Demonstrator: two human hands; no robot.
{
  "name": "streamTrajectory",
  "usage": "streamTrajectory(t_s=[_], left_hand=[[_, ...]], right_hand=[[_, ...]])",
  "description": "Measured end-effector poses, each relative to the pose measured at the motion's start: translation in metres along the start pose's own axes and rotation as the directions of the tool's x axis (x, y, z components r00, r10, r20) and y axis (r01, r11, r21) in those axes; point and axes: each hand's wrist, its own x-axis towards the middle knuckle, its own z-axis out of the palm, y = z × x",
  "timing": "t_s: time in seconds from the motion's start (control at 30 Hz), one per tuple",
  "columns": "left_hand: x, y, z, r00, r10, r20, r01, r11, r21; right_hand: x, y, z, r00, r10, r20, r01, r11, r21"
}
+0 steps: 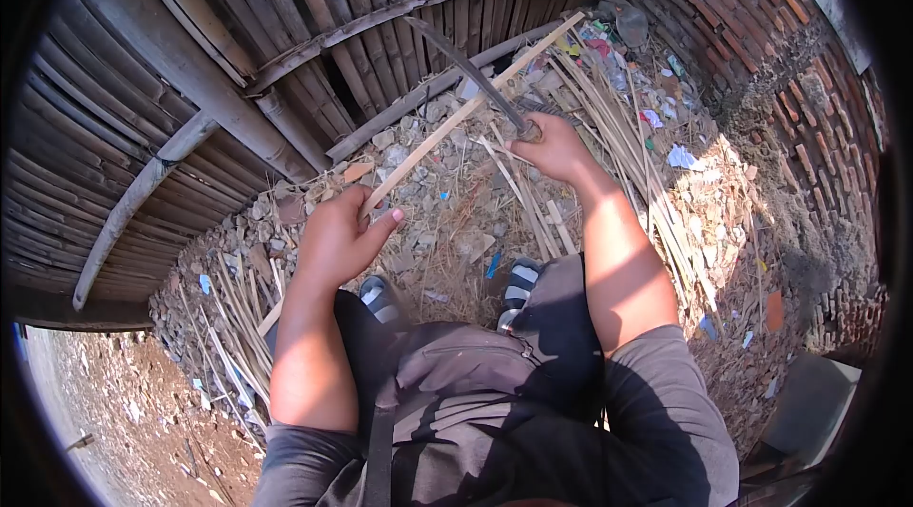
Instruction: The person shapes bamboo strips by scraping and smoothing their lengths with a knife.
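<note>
Holding a pale wooden strip (423, 153) near its lower part, the left hand (338, 236) has its fingers curled round the wood, with the thumb sticking out beside it. From there the strip slants up and to the right in front of the person, its far tip near the foot of the bamboo wall (95, 126). It looks light and dry, stiff but thin enough to flex, and its long free end probably sways easily. Its edges may be splintery, so a hold on the flat faces, well away from the metal, seems best. Farther right, a long dark blade (466, 69) crosses the strip; whether the two touch, I cannot tell. The blade looks rigid and heavier, safest held by its handle (530, 132), which the right hand (563, 150) clenches.

As for room, the bamboo wall bounds the left and far sides, and loose sticks (242, 312) lie beside the left arm. Open air lies between the hands, above rubble (442, 207) and straw, with the person's sandals (521, 283) just below, within a slip's reach. On the right, a heap of long strips (656, 198) runs past the right forearm, with the brick wall (823, 117) well apart beyond it.
</note>
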Motion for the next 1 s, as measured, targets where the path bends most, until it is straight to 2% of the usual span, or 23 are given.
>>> streamTrajectory(t_s=[0.03, 0.07, 0.17, 0.2, 0.3, 0.33, 0.43, 0.47, 0.57, 0.67, 0.77, 0.8, 0.9, 1.0], left_hand=[[0.0, 0.001, -0.001, 1.0, -0.005, 0.005, 0.005, 1.0, 0.011], [0.001, 0.002, -0.001, 1.0, -0.008, 0.01, 0.007, 1.0, 0.021], [0.004, 0.003, 0.003, 1.0, 0.011, 0.014, -0.012, 1.0, 0.022], [0.004, 0.003, 0.004, 1.0, 0.018, 0.013, -0.019, 1.0, 0.019], [0.003, 0.004, 0.007, 1.0, 0.019, 0.008, -0.019, 1.0, 0.017], [0.002, 0.003, 0.007, 1.0, 0.013, 0.015, -0.013, 1.0, 0.01], [0.002, -0.001, 0.008, 0.999, 0.001, 0.038, 0.0, 1.0, -0.012], [0.002, -0.002, 0.008, 0.999, -0.007, 0.044, 0.008, 1.0, -0.023], [0.001, -0.001, 0.006, 1.0, 0.008, 0.022, -0.008, 1.0, -0.026], [0.002, -0.001, 0.003, 0.999, 0.041, -0.009, -0.041, 0.999, -0.01], [0.002, 0.001, 0.003, 1.0, 0.024, 0.007, -0.024, 1.0, -0.003], [0.002, 0.002, 0.003, 1.0, 0.009, 0.02, -0.009, 1.0, -0.002], [0.003, 0.002, 0.006, 1.0, 0.017, 0.016, -0.017, 1.0, 0.02], [0.003, 0.003, 0.008, 0.999, 0.019, 0.027, -0.019, 1.0, 0.015]], right_hand=[[0.0, 0.005, -0.003, 0.996, 0.037, -0.082, -0.034, 0.998, 0.045], [-0.004, 0.011, -0.006, 0.987, 0.124, -0.099, -0.115, 0.989, 0.095], [-0.005, 0.011, -0.008, 0.989, 0.142, -0.028, -0.141, 0.989, 0.04], [-0.007, 0.007, -0.001, 0.996, 0.051, -0.068, -0.05, 0.999, 0.011], [-0.01, -0.018, 0.012, 0.99, -0.08, 0.117, 0.084, 0.996, -0.031], [-0.014, -0.034, 0.013, 0.977, -0.128, 0.172, 0.148, 0.983, -0.108], [-0.019, -0.06, 0.015, 0.933, -0.149, 0.328, 0.238, 0.938, -0.251], [-0.019, -0.06, 0.015, 0.933, -0.148, 0.328, 0.24, 0.935, -0.26], [-0.007, -0.024, 0.015, 0.97, -0.155, 0.186, 0.176, 0.979, -0.104], [0.001, 0.013, 0.003, 1.0, 0.012, -0.01, -0.011, 0.998, 0.068], [0.004, 0.033, 0.0, 0.989, 0.125, -0.076, -0.118, 0.989, 0.087], [-0.004, 0.011, -0.009, 0.987, 0.151, -0.05, -0.148, 0.987, 0.063], [0.0, 0.013, 0.009, 0.998, -0.04, -0.055, 0.041, 0.999, 0.027], [-0.005, -0.008, 0.027, 0.981, -0.176, 0.077, 0.181, 0.981, -0.066]])
